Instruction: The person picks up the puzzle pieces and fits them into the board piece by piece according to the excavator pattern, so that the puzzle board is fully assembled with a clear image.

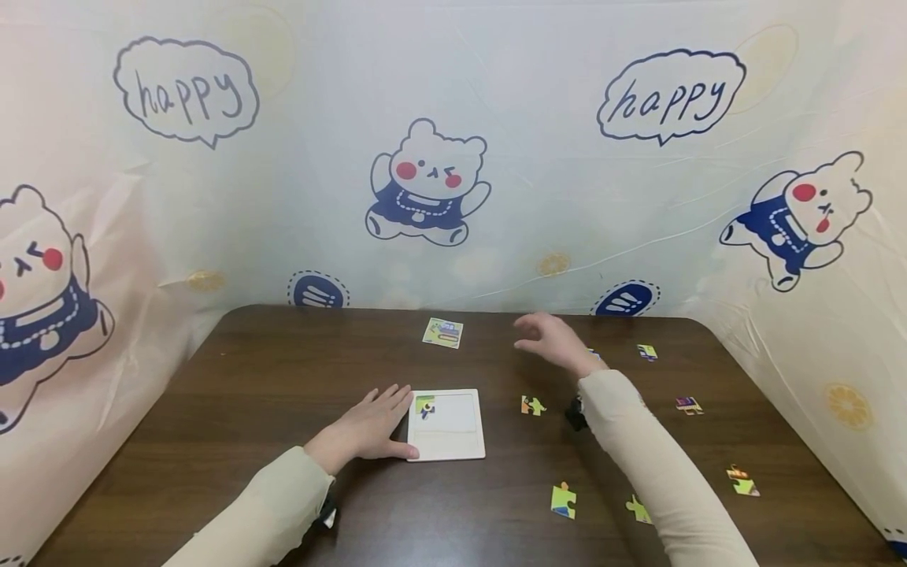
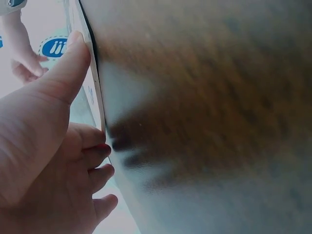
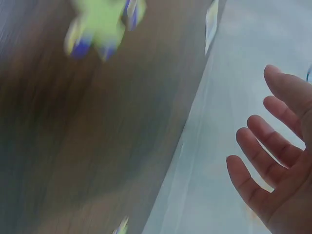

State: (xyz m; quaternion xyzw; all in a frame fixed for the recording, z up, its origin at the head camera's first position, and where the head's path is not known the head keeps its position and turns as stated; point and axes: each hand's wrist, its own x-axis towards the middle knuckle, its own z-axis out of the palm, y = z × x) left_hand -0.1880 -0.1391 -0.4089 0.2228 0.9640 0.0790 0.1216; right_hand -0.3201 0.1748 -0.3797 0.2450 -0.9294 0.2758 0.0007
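a staged tabletop recording booth, not a lived-in room

dark wood-grain table [image 1: 283, 370] under both hands. beyond and to either side of the hands, a plastic cartoon backdrop sheet [image 1: 538, 197] with bears and "happy" bubbles walls off the table. no furniture or room fittings visible; puzzle pieces [image 1: 563, 501] scattered near the right hand [image 1: 556, 342].

Left hand [image 1: 370, 429] lies flat at lower centre-left of the head view, palm down, fingers straight and together, thumb stretched out along the bottom. Right hand [image 1: 555, 340] hovers raised right of centre, fingers [image 3: 273, 141] loosely spread and relaxed, holding nothing. Both forearms, in cream sleeves, angle in from the bottom edge.
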